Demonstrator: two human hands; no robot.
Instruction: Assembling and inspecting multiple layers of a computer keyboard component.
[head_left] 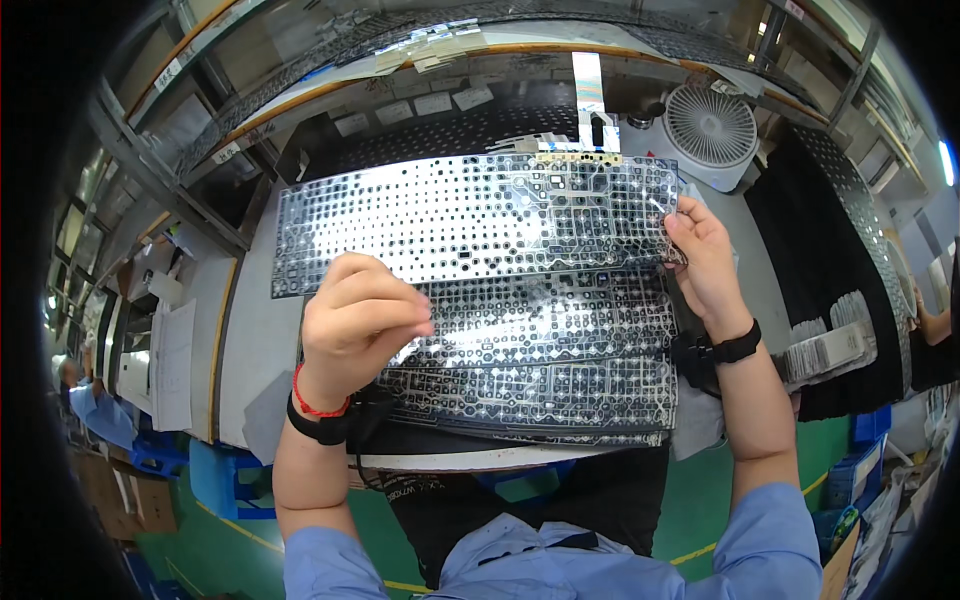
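A keyboard membrane sheet [420,215], clear with rows of small dark contact marks, spans the bench in front of me, tilted slightly. My right hand [705,255] pinches its right edge between thumb and fingers. A flat ribbon tail [588,95] sticks up from the sheet's far edge, right of the middle. Below lie more membrane sheets [560,395], overlapping in a stack toward the near edge. My left hand [360,310] hovers at the near edge of the top sheet, thumb and fingertips pressed together; whether anything small is between them cannot be made out.
A white fan [710,130] stands at the back right. Black sheets with a bundle of pale strips [830,350] lie on the right. Shelving [330,85] crosses the back. A blue stool [215,480] is at lower left; another person [95,405] sits far left.
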